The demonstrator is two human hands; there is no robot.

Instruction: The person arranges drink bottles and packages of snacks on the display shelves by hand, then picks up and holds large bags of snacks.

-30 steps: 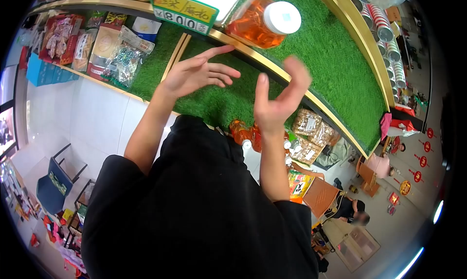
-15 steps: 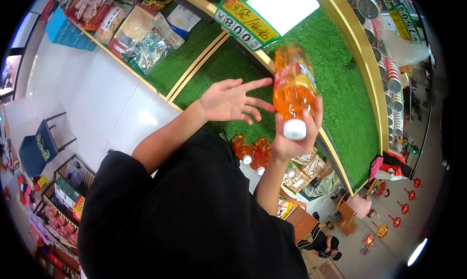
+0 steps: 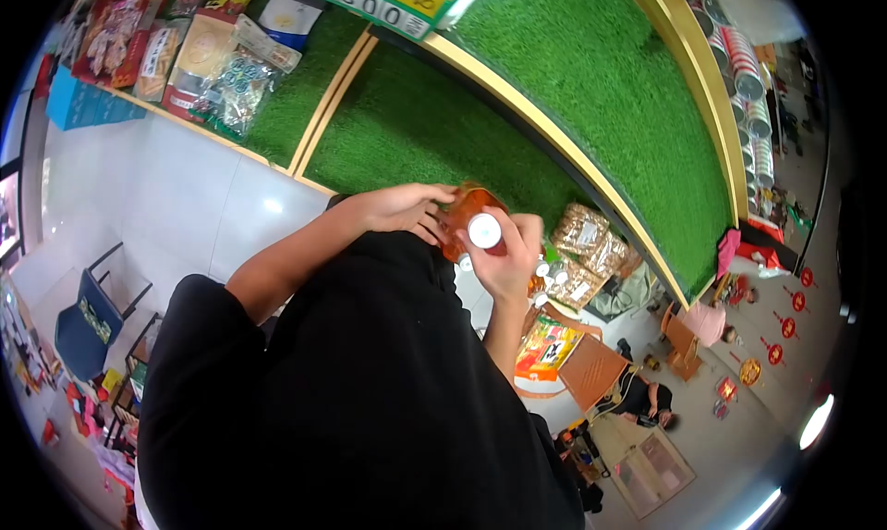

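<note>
An orange bottle (image 3: 477, 200) with a white cap is held in front of the black shirt, its cap end toward the camera. My right hand (image 3: 506, 260) is closed around it near the cap. At the bottle's other side is my left hand (image 3: 407, 208), its fingers curled against the bottle and partly hidden. Just beyond the hands lies the lower green turf shelf (image 3: 397, 123). Parts of other bottles with white caps (image 3: 540, 267) show beside and below my right hand.
Packaged snacks (image 3: 224, 77) lie on the shelf at the upper left. A price sign (image 3: 388, 1) stands at the upper edge. Bagged goods (image 3: 582, 230) sit right of the hands, near a brown chair (image 3: 596, 371). Cans (image 3: 744, 68) line the right; people (image 3: 647, 399) are farther off.
The bottle has come down off the upper shelf, toward the body, in my right hand. My left hand has moved from open beside it to against its side. The view has shifted.
</note>
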